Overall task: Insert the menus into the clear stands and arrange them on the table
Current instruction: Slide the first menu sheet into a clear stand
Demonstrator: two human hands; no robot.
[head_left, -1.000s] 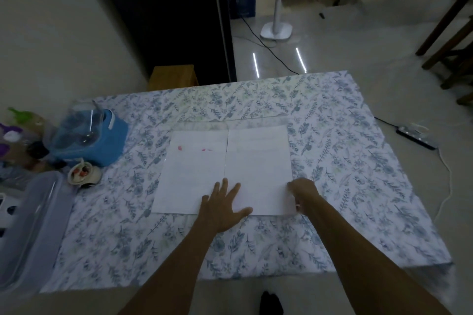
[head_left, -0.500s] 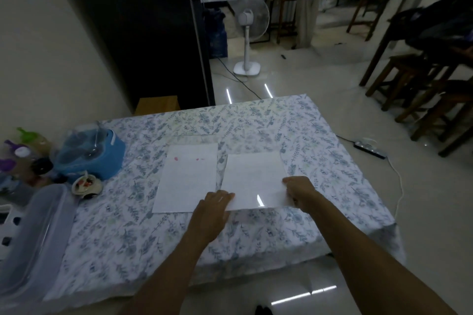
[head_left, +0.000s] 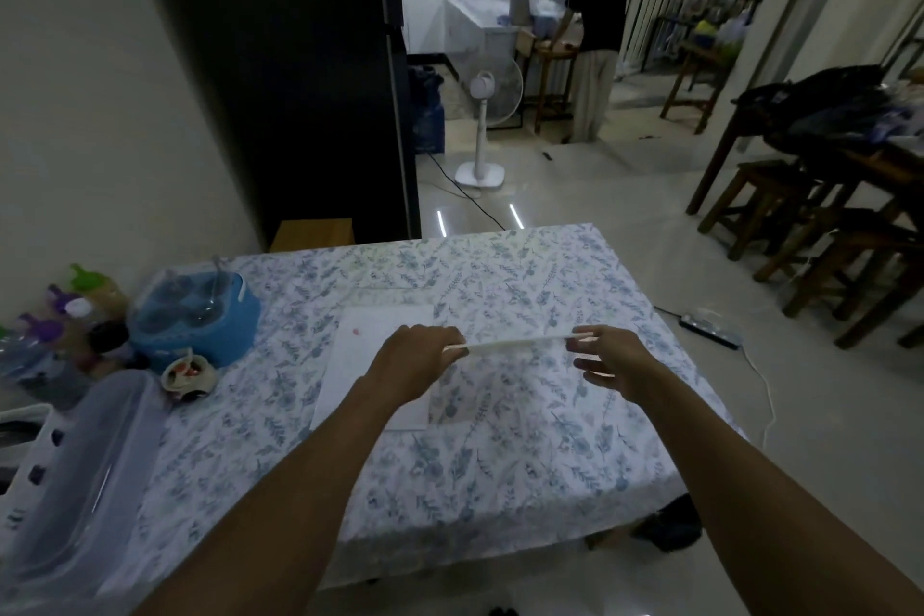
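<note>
Both my hands hold one white menu sheet (head_left: 515,344) above the floral-clothed table (head_left: 550,440), seen almost edge-on. My left hand (head_left: 415,363) pinches its left end and my right hand (head_left: 607,358) pinches its right end. A second white menu sheet (head_left: 367,345) with small pink marks lies flat on the cloth, partly under my left hand and forearm. A clear stand (head_left: 395,298) seems to lie flat just beyond that sheet, hard to make out in the dim light.
A blue container (head_left: 195,315) and a small bowl (head_left: 187,373) sit at the table's left, with a clear plastic bin (head_left: 75,480) at the near left. A standing fan (head_left: 482,125), wooden stools (head_left: 800,235) and a person stand beyond the table.
The right sheet has been lifted off the table and now hangs between both hands, turned edge-on. The view has tilted up toward the room.
</note>
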